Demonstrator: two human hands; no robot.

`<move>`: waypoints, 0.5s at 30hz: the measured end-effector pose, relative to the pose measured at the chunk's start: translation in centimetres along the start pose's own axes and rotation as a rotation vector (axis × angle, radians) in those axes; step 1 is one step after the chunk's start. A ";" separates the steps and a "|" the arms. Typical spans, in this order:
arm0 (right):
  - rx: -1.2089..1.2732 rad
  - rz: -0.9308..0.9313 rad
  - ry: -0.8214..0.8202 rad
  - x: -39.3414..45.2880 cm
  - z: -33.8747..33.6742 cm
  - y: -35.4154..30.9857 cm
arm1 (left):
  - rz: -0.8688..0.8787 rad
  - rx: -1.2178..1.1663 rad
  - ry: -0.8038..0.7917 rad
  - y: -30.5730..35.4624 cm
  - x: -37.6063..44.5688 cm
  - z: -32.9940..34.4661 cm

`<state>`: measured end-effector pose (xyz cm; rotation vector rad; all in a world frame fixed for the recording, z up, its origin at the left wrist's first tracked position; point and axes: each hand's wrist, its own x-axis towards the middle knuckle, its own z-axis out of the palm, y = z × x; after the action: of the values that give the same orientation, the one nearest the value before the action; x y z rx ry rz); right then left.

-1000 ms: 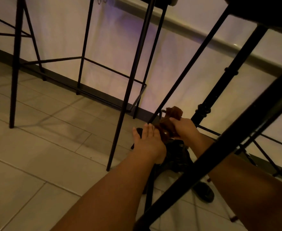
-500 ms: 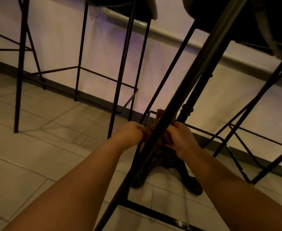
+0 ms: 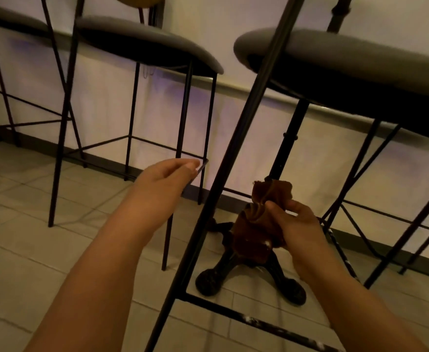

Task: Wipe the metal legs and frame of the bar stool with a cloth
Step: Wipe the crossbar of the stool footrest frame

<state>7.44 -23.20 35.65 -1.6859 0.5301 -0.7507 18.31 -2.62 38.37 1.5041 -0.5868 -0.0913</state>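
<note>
Bunched within right hand [image 3: 293,226], cloth [image 3: 255,232]

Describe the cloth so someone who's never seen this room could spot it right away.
Find the nearest bar stool, with its grey seat at upper right. Under it, the right hand grips a bunched brown cloth before a black cast-iron table base; it is the only soft, crumpled thing among the rods.

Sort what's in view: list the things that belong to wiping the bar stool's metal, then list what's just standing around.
Part of the job:
- brown cloth, bunched in the right hand
- near stool leg, slanting between the arms
- footrest bar low on that stool
- left hand, holding nothing

Just standing around:
- neighbouring stool on the left
- cast-iron table base
- tiled floor
</note>
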 end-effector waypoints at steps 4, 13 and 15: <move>0.007 -0.053 -0.001 -3.0 -2.8 -2.0 | 0.101 0.107 0.073 1.7 -2.1 0.8; -0.346 -0.119 -0.257 -8.9 -2.4 1.3 | 0.263 0.383 0.174 1.5 -6.9 -0.6; -0.466 -0.123 -0.303 -9.7 -0.9 3.1 | 0.247 0.487 0.101 0.5 -8.0 0.0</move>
<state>0.22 -17.81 30.84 -2.2361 0.4083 -0.4622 11.24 0.72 36.41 1.8771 -0.7423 0.3388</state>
